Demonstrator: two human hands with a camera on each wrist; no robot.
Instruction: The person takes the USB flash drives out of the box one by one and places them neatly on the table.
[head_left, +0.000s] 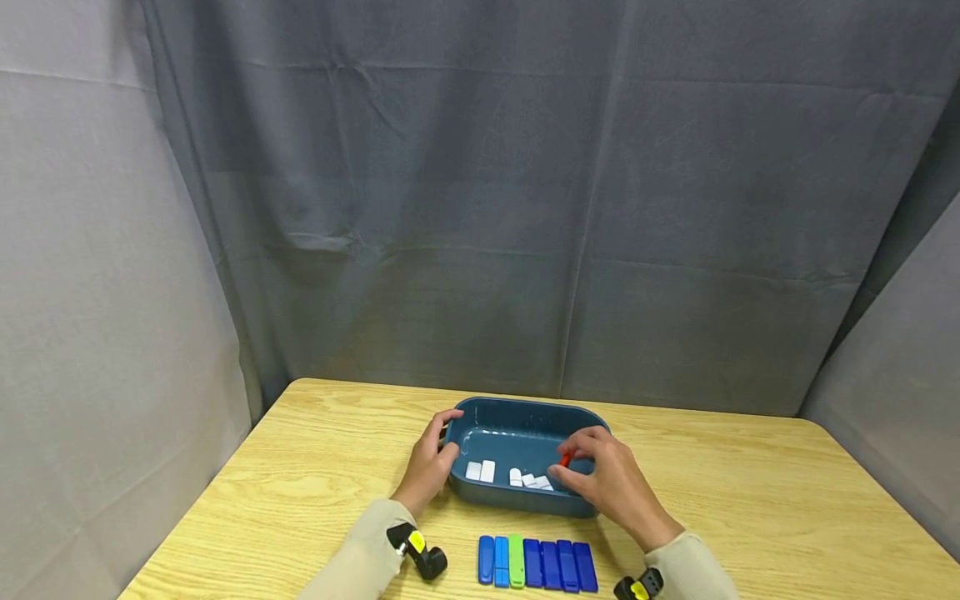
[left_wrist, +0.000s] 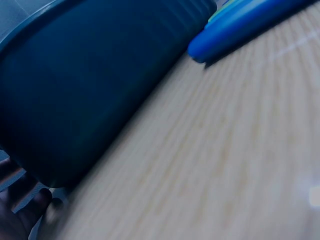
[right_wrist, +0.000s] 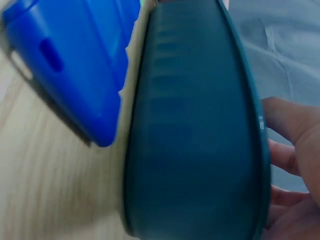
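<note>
A deep teal tray [head_left: 517, 498] stands on the table. My left hand [head_left: 426, 468] holds its left end, with thumb and forefinger at the rim; other fingers [left_wrist: 35, 202] show outside the tray's wall in the left wrist view. Over the tray's right side, my right hand [head_left: 611, 475] pinches a small red piece [head_left: 566, 459] between thumb and fingers. Several white blocks [head_left: 487, 471] lie inside along the near wall, in a left group and a middle group [head_left: 528, 481]. The red piece is hidden in both wrist views.
In front of the tray, a row of flat blue pieces [head_left: 551, 566] lies side by side, with one green piece [head_left: 516, 562] among them. The pale wooden table [head_left: 322, 467] extends to both sides. A grey curtain [head_left: 480, 250] hangs behind it.
</note>
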